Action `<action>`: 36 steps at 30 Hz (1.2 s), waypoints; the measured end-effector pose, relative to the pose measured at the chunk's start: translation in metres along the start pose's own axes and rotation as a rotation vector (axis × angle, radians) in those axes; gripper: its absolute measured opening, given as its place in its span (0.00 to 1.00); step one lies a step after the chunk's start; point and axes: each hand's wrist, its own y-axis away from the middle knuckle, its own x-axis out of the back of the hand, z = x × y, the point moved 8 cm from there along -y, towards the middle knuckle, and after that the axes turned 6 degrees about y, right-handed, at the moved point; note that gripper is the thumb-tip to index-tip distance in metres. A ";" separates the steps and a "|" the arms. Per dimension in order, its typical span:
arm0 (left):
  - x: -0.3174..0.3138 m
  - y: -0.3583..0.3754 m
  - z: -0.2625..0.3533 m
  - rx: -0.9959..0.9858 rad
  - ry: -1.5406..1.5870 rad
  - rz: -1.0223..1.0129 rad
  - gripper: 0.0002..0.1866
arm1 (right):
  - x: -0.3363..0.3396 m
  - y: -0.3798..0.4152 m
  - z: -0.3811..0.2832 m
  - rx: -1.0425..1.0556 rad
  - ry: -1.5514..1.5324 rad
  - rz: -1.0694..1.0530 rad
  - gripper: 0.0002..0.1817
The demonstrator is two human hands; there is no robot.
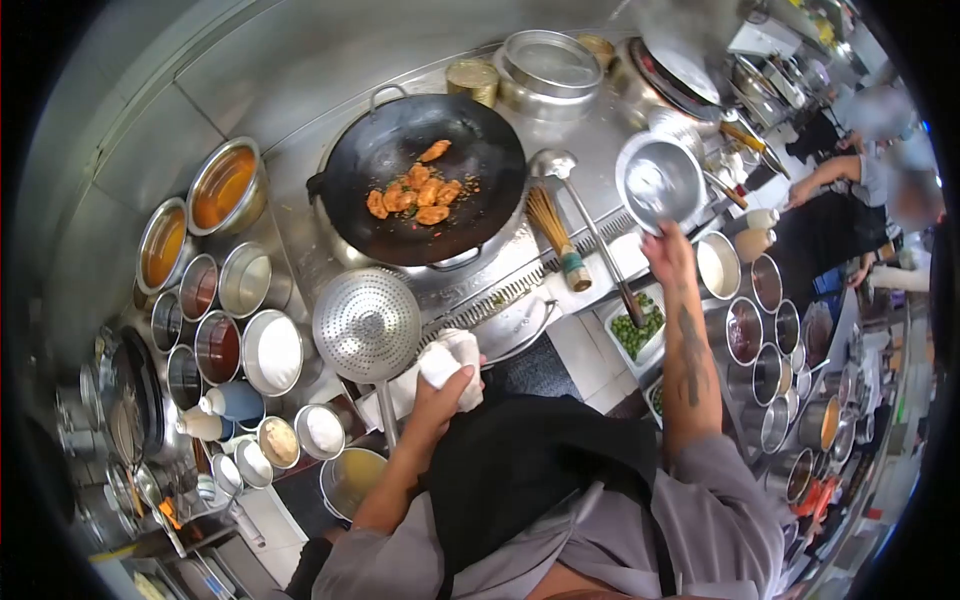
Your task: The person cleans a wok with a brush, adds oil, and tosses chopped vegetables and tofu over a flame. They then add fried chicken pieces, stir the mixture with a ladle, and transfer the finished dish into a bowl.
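Note:
My left hand (pixel 447 400) is closed around a folded white cloth (pixel 452 362) in front of my apron. Stretched out to the right, my right hand (pixel 668 250) grips the near rim of a shiny metal bowl (pixel 660 178). No food shows inside that bowl. A black wok (pixel 345 170) sits on the stove ahead, with several browned, sauced pieces of food (pixel 420 195) in its middle. Just left of the cloth lies a perforated strainer (pixel 367 322) with a long handle. Between wok and bowl rest a bamboo brush (pixel 558 240) and a long-handled ladle (pixel 595 225).
On the left stand several seasoning pots, a bowl of white powder (pixel 273 352) and two bowls of orange liquid (pixel 225 188). A lidded pot (pixel 552 65) is behind the wok. Green vegetables (pixel 638 328) fill a tray near my right forearm. Other people (pixel 870 180) work at far right.

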 end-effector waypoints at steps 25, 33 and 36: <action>-0.277 0.062 -0.192 0.207 -0.286 -0.681 0.19 | 0.579 0.677 0.095 0.162 -0.419 0.949 0.15; -0.194 0.045 -0.158 0.210 0.034 -0.358 0.24 | 0.286 0.263 0.046 0.569 1.301 0.077 0.07; -0.157 0.027 -0.136 0.219 0.225 -0.220 0.29 | 0.156 0.163 0.051 0.761 1.384 -0.109 0.21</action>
